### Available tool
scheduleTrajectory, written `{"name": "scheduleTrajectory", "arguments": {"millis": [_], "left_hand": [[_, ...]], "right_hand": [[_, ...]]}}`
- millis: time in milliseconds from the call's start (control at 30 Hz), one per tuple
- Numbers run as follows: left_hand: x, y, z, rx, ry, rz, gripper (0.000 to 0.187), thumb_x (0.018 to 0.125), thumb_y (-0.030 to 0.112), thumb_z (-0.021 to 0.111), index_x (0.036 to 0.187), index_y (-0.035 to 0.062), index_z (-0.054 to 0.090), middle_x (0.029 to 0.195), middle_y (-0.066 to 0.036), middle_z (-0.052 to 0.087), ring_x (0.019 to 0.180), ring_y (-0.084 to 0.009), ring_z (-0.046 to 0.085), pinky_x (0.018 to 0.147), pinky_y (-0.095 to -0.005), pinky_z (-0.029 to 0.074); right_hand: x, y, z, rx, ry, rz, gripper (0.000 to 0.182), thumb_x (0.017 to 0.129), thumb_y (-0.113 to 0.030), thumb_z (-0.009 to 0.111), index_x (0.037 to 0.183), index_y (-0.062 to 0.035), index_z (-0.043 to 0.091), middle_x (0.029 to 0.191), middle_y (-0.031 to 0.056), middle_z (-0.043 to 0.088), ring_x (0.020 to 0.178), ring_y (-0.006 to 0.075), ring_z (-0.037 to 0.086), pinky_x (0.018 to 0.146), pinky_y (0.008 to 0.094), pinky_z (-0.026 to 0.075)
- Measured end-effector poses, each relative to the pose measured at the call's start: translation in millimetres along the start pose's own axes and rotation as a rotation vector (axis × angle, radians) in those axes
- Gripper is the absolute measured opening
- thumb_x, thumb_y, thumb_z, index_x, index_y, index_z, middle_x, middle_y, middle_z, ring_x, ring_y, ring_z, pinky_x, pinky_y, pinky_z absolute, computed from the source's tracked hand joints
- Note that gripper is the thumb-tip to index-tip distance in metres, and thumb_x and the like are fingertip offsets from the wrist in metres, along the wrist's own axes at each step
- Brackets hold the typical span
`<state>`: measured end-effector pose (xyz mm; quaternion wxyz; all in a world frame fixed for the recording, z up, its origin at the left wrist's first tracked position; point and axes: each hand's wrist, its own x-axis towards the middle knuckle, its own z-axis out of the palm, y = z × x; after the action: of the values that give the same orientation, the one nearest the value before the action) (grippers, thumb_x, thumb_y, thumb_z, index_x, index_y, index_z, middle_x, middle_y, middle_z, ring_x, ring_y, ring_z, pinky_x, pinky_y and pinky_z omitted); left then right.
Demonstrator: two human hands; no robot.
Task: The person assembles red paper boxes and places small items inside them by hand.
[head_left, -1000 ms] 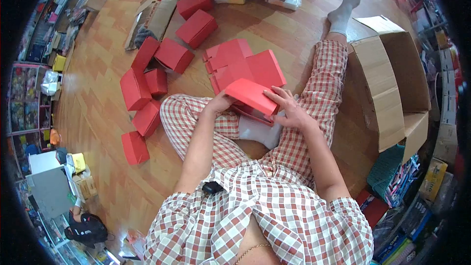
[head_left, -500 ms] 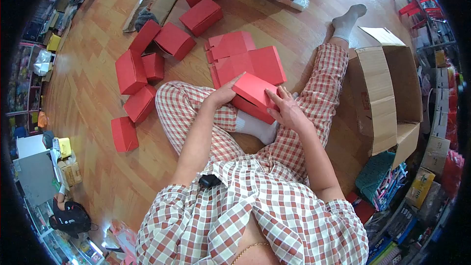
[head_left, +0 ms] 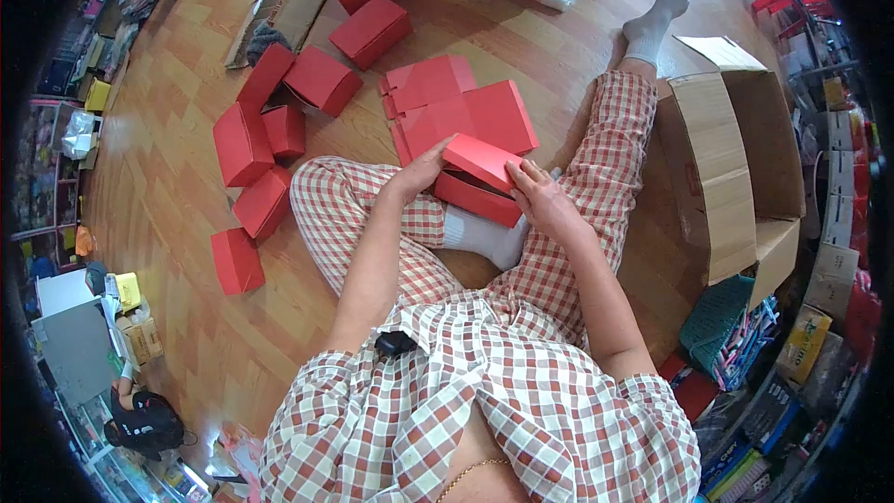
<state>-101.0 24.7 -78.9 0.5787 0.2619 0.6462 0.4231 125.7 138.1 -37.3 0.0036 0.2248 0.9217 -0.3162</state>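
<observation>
A person sits on a wooden floor (head_left: 196,317) with the legs crossed, in checked trousers and a checked shirt, and both hands meet on a red box (head_left: 480,179) held above the lap, just over a white-socked foot (head_left: 484,237). The box is made of plain red card, matt and unprinted, oblong with sharp folded edges. Its lid panel stands tilted up at an angle above the lower part, so a dark gap shows between the two along the near side; the lower part reads as a shallow tray with a straight front wall.

The left hand (head_left: 421,175) grips the box at its left end, thumb on top of the lid near the corner and the fingers curled beneath. The right hand (head_left: 538,197) grasps the right end, fingers spread over the lid's edge and pressing against the side of the box.

Just beyond the box, flat on the floor, lies a stack of unfolded red card blanks (head_left: 461,112), the same colour as the box. Further left, a loose cluster of finished red boxes (head_left: 279,130) lies scattered on the floor, some touching, some on their sides. To the right of the outstretched leg stands a large open cardboard carton (head_left: 736,158), its flaps raised. A flattened brown carton (head_left: 293,0) lies at the far left near the upper boxes
</observation>
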Motion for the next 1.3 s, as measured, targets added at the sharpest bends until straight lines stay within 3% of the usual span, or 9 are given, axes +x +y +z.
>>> {"name": "scheduleTrajectory", "arguments": {"millis": [267,367,433,533,633,867,967,1033,1300], "left_hand": [[3.0,-13.9,-4.2,-0.011,-0.003,0.053,0.054,0.098,0.036,0.043,0.145,0.0125,0.031,0.147,-0.007,0.034,0.134,-0.0177,0.033,0.110,-0.0309,0.025],[4.6,-20.5,-18.5,0.104,0.132,0.153,0.051,0.098,0.033,0.043,0.144,0.0127,0.033,0.146,-0.010,0.035,0.133,-0.0209,0.034,0.109,-0.0330,0.029],[-16.7,-1.2,-26.0,0.213,0.163,0.387,0.046,0.095,0.027,0.052,0.139,0.0151,0.043,0.141,-0.011,0.041,0.130,-0.0225,0.039,0.107,-0.0345,0.031],[-41.7,21.9,-32.9,0.424,0.038,0.474,0.042,0.089,0.016,0.060,0.130,0.0154,0.054,0.136,-0.012,0.045,0.126,-0.0237,0.043,0.105,-0.0350,0.035],[-35.6,24.8,-33.4,0.612,0.031,0.513,0.036,0.084,0.008,0.064,0.120,0.0129,0.063,0.134,-0.010,0.049,0.124,-0.0226,0.046,0.102,-0.0348,0.039],[-22.7,21.2,-28.4,0.472,-0.050,0.493,0.028,0.082,0.005,0.065,0.109,0.0094,0.068,0.123,-0.012,0.058,0.113,-0.0246,0.056,0.094,-0.0343,0.046],[-23.0,19.1,-24.0,0.612,0.052,0.600,0.026,0.083,0.004,0.063,0.108,0.0078,0.068,0.118,-0.013,0.061,0.107,-0.0254,0.060,0.091,-0.0332,0.048],[-21.5,17.1,-21.3,0.689,0.141,0.724,0.019,0.083,0.009,0.063,0.101,0.0048,0.068,0.104,-0.014,0.064,0.096,-0.0277,0.063,0.083,-0.0329,0.051],[-25.4,9.4,-11.4,0.924,0.301,0.918,0.017,0.082,0.012,0.064,0.097,0.0044,0.067,0.097,-0.012,0.066,0.088,-0.0286,0.064,0.076,-0.0361,0.053]], "right_hand": [[-2.9,0.7,10.6,-0.071,0.031,-0.053,0.044,0.090,-0.017,0.052,0.132,-0.0060,0.045,0.131,0.0277,0.041,0.127,0.0443,0.038,0.103,0.0479,0.039],[-0.3,8.2,16.1,-0.042,0.024,-0.050,0.049,0.086,-0.012,0.055,0.133,-0.0062,0.044,0.134,0.0242,0.041,0.127,0.0431,0.037,0.105,0.0464,0.036],[-1.3,10.1,17.0,-0.023,0.056,-0.082,0.045,0.089,-0.016,0.052,0.133,-0.0059,0.046,0.131,0.0277,0.041,0.127,0.0445,0.037,0.104,0.0476,0.037],[-0.6,9.7,12.3,0.023,0.038,-0.082,0.045,0.089,-0.016,0.052,0.133,-0.0060,0.046,0.132,0.0281,0.041,0.128,0.0451,0.036,0.105,0.0473,0.036],[1.4,8.7,12.5,-0.024,0.009,-0.100,0.045,0.088,-0.015,0.053,0.132,-0.0053,0.046,0.131,0.0277,0.042,0.126,0.0452,0.038,0.105,0.0467,0.036],[0.4,12.4,12.1,0.026,0.037,-0.134,0.045,0.087,-0.013,0.056,0.131,-0.0060,0.048,0.130,0.0250,0.044,0.123,0.0427,0.042,0.102,0.0452,0.039],[1.7,6.6,3.0,0.059,0.017,-0.106,0.045,0.087,-0.013,0.056,0.130,-0.0057,0.049,0.129,0.0236,0.047,0.122,0.0410,0.043,0.101,0.0445,0.040],[3.4,6.8,-0.3,0.083,-0.067,-0.033,0.047,0.087,-0.010,0.056,0.133,-0.0071,0.048,0.138,0.0249,0.041,0.130,0.0387,0.037,0.106,0.0432,0.035],[3.9,7.2,-1.7,0.111,-0.057,-0.043,0.045,0.087,-0.008,0.056,0.131,-0.0073,0.050,0.137,0.0242,0.042,0.126,0.0393,0.042,0.104,0.0432,0.038]]}}
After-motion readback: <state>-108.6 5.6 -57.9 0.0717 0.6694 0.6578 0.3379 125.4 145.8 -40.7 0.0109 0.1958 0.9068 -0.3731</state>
